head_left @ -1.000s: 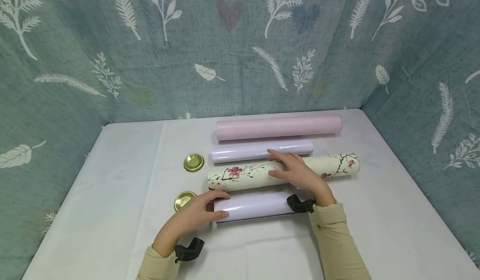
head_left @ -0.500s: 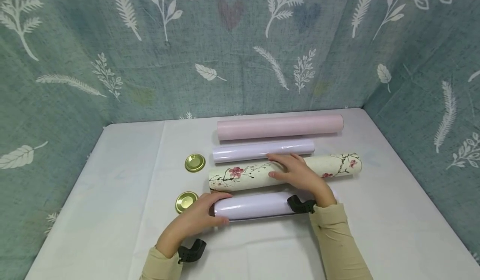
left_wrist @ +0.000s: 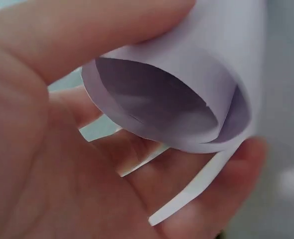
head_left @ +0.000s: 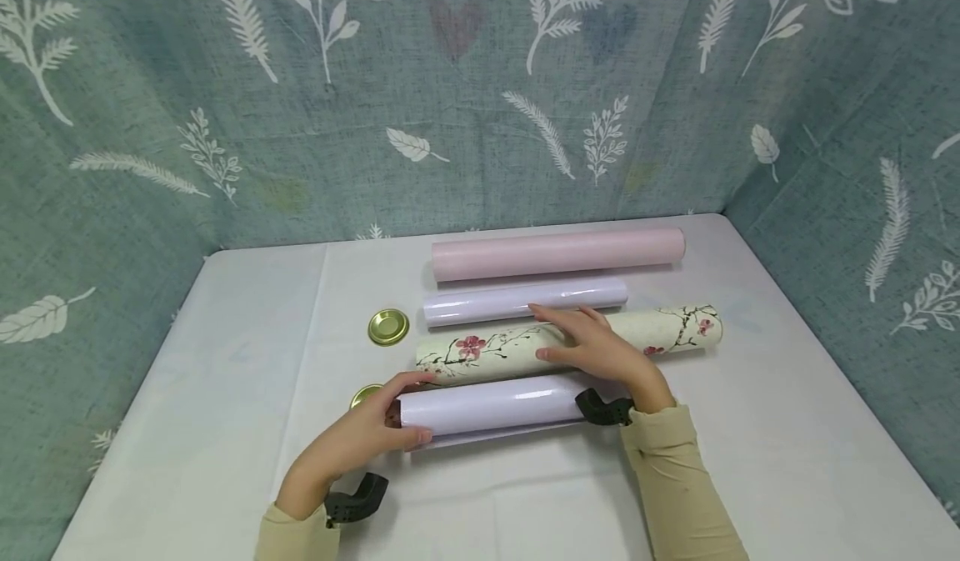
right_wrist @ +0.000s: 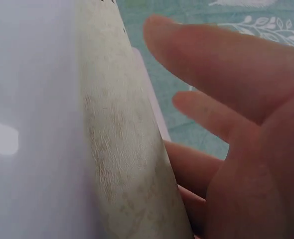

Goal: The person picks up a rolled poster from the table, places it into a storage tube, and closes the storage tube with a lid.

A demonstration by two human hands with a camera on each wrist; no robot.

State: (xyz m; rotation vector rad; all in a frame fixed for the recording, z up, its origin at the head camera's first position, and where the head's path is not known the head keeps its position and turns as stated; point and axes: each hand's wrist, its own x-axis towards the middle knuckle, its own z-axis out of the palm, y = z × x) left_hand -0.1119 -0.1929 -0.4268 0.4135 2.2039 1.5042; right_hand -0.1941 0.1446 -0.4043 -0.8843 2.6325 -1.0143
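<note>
The near lilac roll (head_left: 487, 407) has slid left along the bench (head_left: 225, 428) since 0.5 s ago; its left end now covers part of the near gold lid (head_left: 363, 395), which was fully visible before. The left hand (head_left: 360, 440) grips that end, thumb and fingers curled round the open tube mouth (left_wrist: 157, 104). The right hand (head_left: 592, 346) lies with relaxed fingers on the blossom-print roll (head_left: 480, 351), unmoved. It looks like 1 roll is being drawn clear of the other 3, with the far lilac roll (head_left: 525, 301) and pink roll (head_left: 558, 252) untouched.
</note>
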